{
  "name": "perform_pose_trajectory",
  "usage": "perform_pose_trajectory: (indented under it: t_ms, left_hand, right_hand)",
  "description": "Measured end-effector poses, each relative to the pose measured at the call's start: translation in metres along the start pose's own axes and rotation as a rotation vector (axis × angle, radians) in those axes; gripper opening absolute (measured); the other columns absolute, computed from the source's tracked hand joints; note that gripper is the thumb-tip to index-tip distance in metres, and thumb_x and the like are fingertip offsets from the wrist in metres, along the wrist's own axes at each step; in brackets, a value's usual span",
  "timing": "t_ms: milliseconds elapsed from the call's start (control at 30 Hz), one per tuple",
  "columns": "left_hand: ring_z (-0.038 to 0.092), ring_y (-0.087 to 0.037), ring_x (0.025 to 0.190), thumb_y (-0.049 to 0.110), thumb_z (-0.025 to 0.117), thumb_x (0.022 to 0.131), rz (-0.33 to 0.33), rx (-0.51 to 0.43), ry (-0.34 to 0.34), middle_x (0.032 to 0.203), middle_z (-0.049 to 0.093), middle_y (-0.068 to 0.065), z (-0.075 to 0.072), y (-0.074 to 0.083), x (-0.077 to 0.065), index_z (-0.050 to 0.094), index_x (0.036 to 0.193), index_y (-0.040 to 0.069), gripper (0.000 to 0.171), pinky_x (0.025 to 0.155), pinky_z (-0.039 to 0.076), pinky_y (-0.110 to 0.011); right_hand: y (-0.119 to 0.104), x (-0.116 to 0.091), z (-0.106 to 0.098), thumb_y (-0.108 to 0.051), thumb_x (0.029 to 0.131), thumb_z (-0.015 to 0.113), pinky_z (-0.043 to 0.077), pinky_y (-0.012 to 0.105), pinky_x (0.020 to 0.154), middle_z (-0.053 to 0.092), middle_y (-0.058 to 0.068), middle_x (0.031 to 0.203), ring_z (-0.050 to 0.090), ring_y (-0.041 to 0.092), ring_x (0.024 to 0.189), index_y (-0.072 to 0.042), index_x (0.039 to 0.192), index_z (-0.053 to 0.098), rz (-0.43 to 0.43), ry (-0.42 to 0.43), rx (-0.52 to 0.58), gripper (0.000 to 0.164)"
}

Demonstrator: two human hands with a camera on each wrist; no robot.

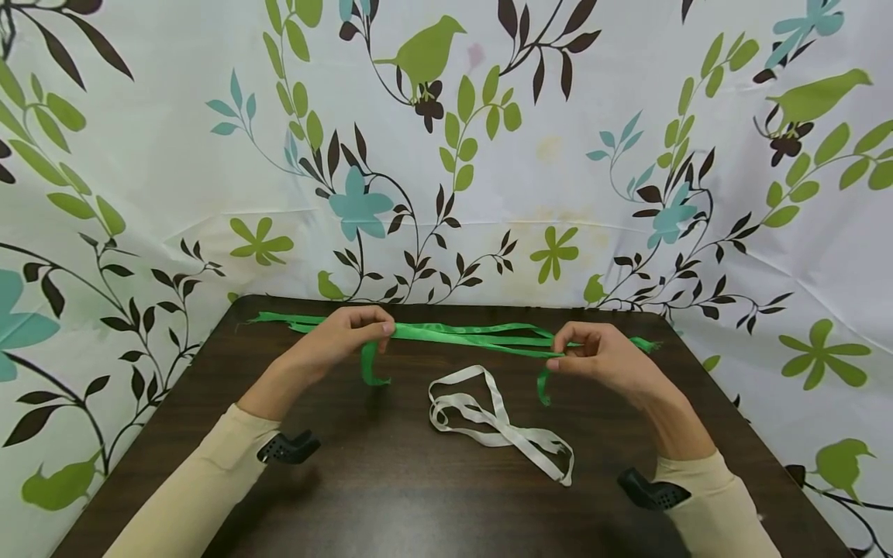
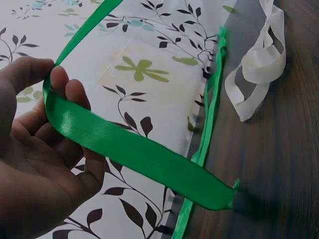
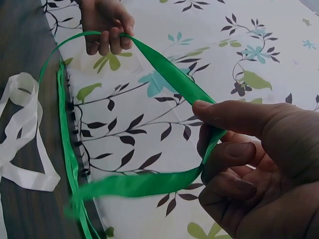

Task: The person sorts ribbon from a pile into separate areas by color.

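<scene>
Surface (image 1: 363, 496): dark brown, wood-grained, running from near to far.
White ribbon (image 2: 261, 69): lying loosely looped mid-surface, nearer than both hands.
Left hand (image 1: 349, 335): its grip pinches the green ribbon (image 2: 139, 149) between thumb and fingers.
Right hand (image 1: 603, 358): its grip pinches the same strip farther right.
Green ribbon: raised off the surface, drawn between the hands, a free end hanging below each.
Green strands (image 1: 282, 318): lying left to right along the far edge.
Cloth (image 1: 481, 225): white, printed with leaves, flowers and birds, beyond the surface.
</scene>
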State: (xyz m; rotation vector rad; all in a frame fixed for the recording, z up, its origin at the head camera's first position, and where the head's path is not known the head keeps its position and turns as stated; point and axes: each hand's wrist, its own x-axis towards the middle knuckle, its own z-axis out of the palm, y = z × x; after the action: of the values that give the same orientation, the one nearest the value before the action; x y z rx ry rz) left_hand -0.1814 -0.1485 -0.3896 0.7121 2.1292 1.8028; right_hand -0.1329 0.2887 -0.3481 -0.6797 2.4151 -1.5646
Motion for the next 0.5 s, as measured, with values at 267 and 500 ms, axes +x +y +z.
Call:
perform_pose_trajectory:
  t_ms: [267, 500]
  left_hand:
    - [0.053, -0.044, 0.099, 0.033, 0.066, 0.102, -0.013, -0.013, 0.07, 0.084, 0.06, -0.013, -0.013, -0.013, 0.004, 0.066, 0.109, 0.004, 0.03, 0.089, 0.043, -0.045]
    - [0.048, -0.036, 0.115, 0.033, 0.063, 0.104, -0.021, -0.024, 0.11, 0.086, 0.059, -0.012, -0.028, -0.024, 0.006, 0.064, 0.109, 0.001, 0.032, 0.101, 0.034, -0.048]
  right_hand:
    - [0.011, 0.004, -0.004, -0.015, 0.091, 0.08, 0.044, 0.035, 0.063, 0.062, 0.009, 0.08, 0.054, 0.02, 0.066, -0.004, 0.101, 0.065, 0.038, 0.078, -0.032, 0.021]
    - [0.024, 0.007, -0.011, -0.02, 0.092, 0.08, 0.043, 0.037, 0.062, 0.063, 0.011, 0.079, 0.052, 0.023, 0.069, -0.005, 0.103, 0.066, 0.063, 0.145, -0.097, 0.024]
